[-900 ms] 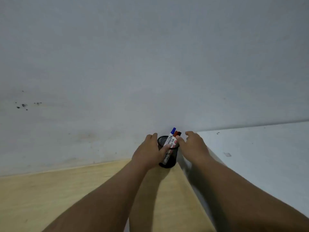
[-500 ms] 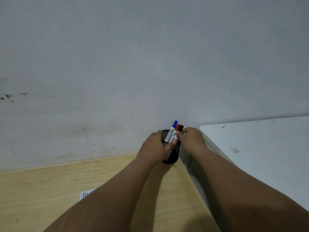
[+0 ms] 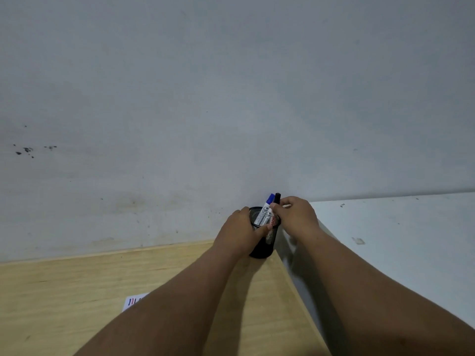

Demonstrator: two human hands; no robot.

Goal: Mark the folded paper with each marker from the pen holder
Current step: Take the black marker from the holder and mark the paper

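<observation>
Gripping the holder (image 3: 264,249), the left hand (image 3: 241,231) wraps its side on the worktop (image 3: 77,304). The right hand (image 3: 295,217) pinches the black marker (image 3: 277,199) beside the blue marker (image 3: 268,201). Paper (image 3: 133,301) lies nearer, left.

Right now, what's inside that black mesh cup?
Markers stand in the pen holder: a blue-capped marker and a black-capped marker. The left hand and right hand cover their lower parts, so any others stay hidden.

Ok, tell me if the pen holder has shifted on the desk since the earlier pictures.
No. The pen holder stands at the same far right corner of the wooden desk, by the wall, with the left hand around it. Only the camera moved.
</observation>
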